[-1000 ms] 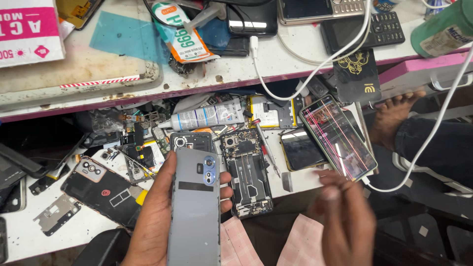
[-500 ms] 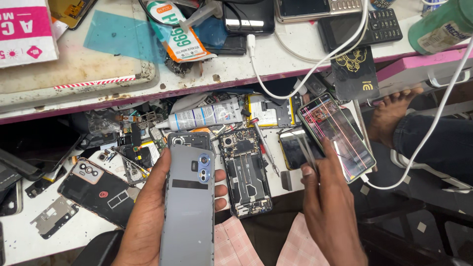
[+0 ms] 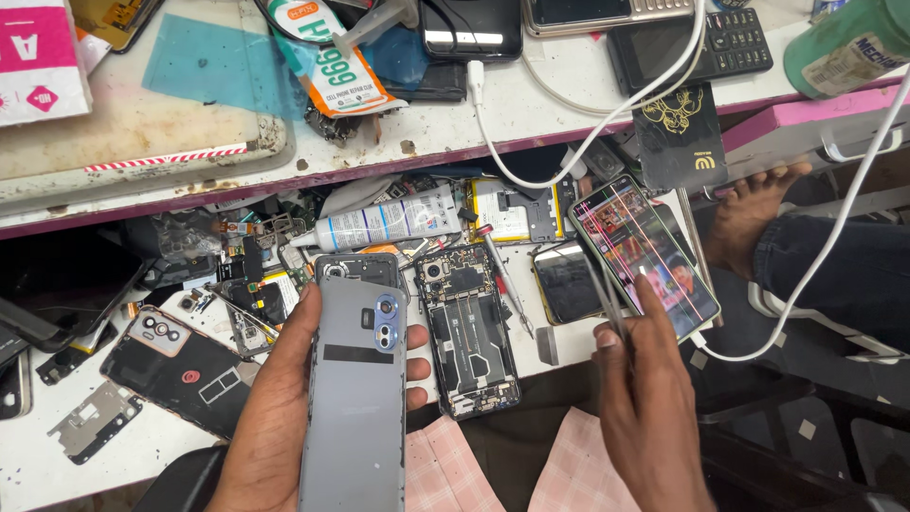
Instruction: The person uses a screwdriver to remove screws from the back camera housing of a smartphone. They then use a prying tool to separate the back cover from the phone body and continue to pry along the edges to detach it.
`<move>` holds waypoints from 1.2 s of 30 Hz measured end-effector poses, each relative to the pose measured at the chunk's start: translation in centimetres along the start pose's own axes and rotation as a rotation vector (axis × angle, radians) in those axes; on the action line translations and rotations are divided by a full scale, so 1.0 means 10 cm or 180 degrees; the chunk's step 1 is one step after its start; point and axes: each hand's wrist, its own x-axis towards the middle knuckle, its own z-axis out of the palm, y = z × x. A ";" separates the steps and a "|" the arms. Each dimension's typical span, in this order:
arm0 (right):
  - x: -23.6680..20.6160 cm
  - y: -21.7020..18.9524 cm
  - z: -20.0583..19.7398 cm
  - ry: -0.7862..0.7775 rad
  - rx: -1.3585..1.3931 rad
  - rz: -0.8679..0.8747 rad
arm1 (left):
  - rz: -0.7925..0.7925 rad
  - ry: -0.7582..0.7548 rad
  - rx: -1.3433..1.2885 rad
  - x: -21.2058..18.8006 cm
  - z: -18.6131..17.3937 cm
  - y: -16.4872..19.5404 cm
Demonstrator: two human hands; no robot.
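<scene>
My left hand (image 3: 270, 417) grips a grey phone (image 3: 355, 398) from its left side, back up, with the camera module near the top. My right hand (image 3: 649, 408) pinches thin metal tweezers (image 3: 602, 294); their tips point up along the left edge of a phone with a lit, line-streaked screen (image 3: 645, 251). Between my hands an opened phone (image 3: 469, 332) lies on the lower shelf with its black insides showing.
A white glue tube (image 3: 379, 228), a screwdriver (image 3: 498, 265), a black back cover (image 3: 180, 365), a dark phone (image 3: 569, 284) and several loose parts crowd the lower shelf. A white cable (image 3: 531, 175) hangs from the upper bench. Someone's bare foot (image 3: 749, 213) rests at the right.
My right hand has risen from the lower edge toward the lit phone, bringing the tweezers beside its screen. The grey phone in my left hand has barely moved.
</scene>
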 end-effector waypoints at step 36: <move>-0.06 -0.04 -0.17 0.0152 -0.0365 0.0353 | 0.0016 -0.0159 0.0024 -0.04 0.00 0.03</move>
